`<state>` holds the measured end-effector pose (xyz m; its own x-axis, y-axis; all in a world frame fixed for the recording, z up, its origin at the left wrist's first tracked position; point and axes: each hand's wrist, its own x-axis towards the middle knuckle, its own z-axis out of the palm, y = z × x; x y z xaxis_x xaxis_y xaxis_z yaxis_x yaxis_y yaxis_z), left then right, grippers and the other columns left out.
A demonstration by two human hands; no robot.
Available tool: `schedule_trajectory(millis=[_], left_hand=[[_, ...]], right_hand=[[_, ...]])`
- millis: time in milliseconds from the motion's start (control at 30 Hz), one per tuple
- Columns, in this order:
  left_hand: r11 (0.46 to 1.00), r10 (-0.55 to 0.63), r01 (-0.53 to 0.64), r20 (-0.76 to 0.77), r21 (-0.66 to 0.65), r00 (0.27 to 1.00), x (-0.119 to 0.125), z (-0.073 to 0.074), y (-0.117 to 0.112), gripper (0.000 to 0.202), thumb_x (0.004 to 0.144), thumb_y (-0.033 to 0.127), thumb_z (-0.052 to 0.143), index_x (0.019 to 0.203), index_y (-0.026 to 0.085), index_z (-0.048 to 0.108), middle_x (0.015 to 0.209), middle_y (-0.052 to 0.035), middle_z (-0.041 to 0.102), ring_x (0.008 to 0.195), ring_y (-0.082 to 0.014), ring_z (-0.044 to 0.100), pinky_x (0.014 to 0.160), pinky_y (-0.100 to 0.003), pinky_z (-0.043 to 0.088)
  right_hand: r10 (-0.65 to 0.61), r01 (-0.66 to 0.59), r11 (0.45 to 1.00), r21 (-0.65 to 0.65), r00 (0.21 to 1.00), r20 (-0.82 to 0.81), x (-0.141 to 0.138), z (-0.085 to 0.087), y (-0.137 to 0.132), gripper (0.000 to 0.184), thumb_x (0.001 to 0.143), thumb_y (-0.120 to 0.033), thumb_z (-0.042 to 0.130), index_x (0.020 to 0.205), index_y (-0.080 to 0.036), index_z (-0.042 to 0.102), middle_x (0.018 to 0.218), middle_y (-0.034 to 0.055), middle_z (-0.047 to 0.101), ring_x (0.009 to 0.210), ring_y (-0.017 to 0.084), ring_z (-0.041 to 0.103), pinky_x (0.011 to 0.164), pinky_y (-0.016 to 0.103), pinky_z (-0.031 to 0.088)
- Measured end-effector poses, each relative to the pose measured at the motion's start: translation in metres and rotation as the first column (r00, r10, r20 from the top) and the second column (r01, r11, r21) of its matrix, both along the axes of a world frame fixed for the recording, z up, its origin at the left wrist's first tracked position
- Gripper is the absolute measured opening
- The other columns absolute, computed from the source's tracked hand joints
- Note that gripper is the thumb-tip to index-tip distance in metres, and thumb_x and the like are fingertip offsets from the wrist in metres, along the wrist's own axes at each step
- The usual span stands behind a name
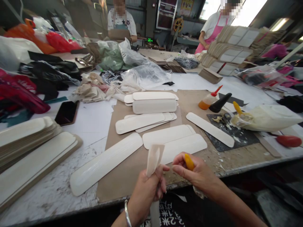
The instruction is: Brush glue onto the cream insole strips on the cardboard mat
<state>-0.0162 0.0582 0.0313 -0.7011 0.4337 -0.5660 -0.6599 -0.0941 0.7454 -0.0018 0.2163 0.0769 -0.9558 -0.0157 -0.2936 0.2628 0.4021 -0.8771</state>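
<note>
My left hand, with a silver bangle at the wrist, is closed around a pale beige strip. One end of the strip stands up above the fist, and a pale length hangs below it. Close by on the right, my right hand grips a tool by its yellow handle. A crusted, whitish end shows under that palm; its exact kind is hidden. Just beyond both hands lie long white rounded-end panels on brown board. Another white panel slants to the left.
Stacked panels and a phone lie left. To the right are a glue-smeared black mat, a white plastic container, a red-tipped bottle and a red-handled tool. Plastic bags and two people are farther back.
</note>
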Motion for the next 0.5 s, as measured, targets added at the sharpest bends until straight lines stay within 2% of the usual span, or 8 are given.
schedule_trajectory(millis=[67,133,233,333,400,500], left_hand=[[0.999,-0.031,0.031,-0.036,-0.012,0.999,0.001,0.0,0.002,0.05,0.07,0.058,0.053,0.044,0.016,0.051,0.032,0.0053,0.034,0.032,-0.0045,0.027,0.038,-0.021,0.015],[1.0,-0.02,0.02,-0.075,-0.01,0.997,0.003,-0.001,0.004,0.049,0.07,0.055,0.052,0.04,0.017,0.046,0.031,0.0054,0.033,0.032,-0.005,0.026,0.039,-0.022,0.016],[0.999,0.046,-0.047,-0.111,-0.002,0.993,0.005,-0.001,0.007,0.039,0.063,0.049,0.059,0.045,0.018,0.045,0.037,0.0064,0.036,0.038,-0.006,0.029,0.041,-0.023,0.021],[0.997,0.068,-0.07,-0.129,-0.014,0.989,0.006,0.001,0.01,0.039,0.064,0.051,0.06,0.049,0.018,0.045,0.039,0.0067,0.038,0.038,-0.0059,0.029,0.041,-0.023,0.022],[0.998,0.06,-0.062,-0.124,-0.01,0.99,0.007,0.002,0.01,0.04,0.064,0.053,0.062,0.056,0.016,0.05,0.04,0.0063,0.04,0.038,-0.006,0.031,0.041,-0.023,0.022],[0.999,0.047,-0.045,-0.062,0.025,0.997,0.009,0.0,0.002,0.047,0.054,0.053,0.072,0.076,0.013,0.058,0.043,0.0063,0.046,0.038,-0.006,0.034,0.042,-0.022,0.022]], right_hand=[[-0.016,0.016,0.999,-0.052,1.0,-0.001,0.0,-0.001,-0.012,0.024,0.077,-0.041,0.058,0.08,-0.018,0.053,0.06,-0.0054,0.045,0.056,0.009,0.041,0.053,0.021,0.036],[-0.022,0.02,0.997,-0.08,0.999,-0.025,0.002,-0.001,-0.022,0.023,0.073,-0.037,0.062,0.082,-0.018,0.052,0.06,-0.0061,0.044,0.054,0.009,0.04,0.051,0.021,0.035],[-0.019,0.02,1.0,0.001,0.991,-0.131,0.006,-0.002,-0.035,0.023,0.068,-0.03,0.066,0.08,-0.019,0.05,0.066,-0.004,0.048,0.06,0.01,0.044,0.053,0.021,0.037],[-0.062,0.101,0.984,0.144,0.965,-0.254,0.007,-0.006,-0.041,0.018,0.078,-0.033,0.054,0.069,-0.02,0.044,0.064,-0.0023,0.046,0.06,0.011,0.043,0.053,0.022,0.037],[-0.112,0.159,0.975,0.157,0.955,-0.273,0.005,-0.009,-0.038,0.024,0.083,-0.036,0.045,0.065,-0.02,0.042,0.06,-0.0022,0.044,0.057,0.012,0.042,0.052,0.023,0.037],[-0.198,0.238,0.962,0.132,0.945,-0.26,0.001,-0.01,-0.023,0.028,0.084,-0.043,0.045,0.067,-0.021,0.043,0.056,-0.0038,0.041,0.052,0.011,0.038,0.048,0.023,0.035]])
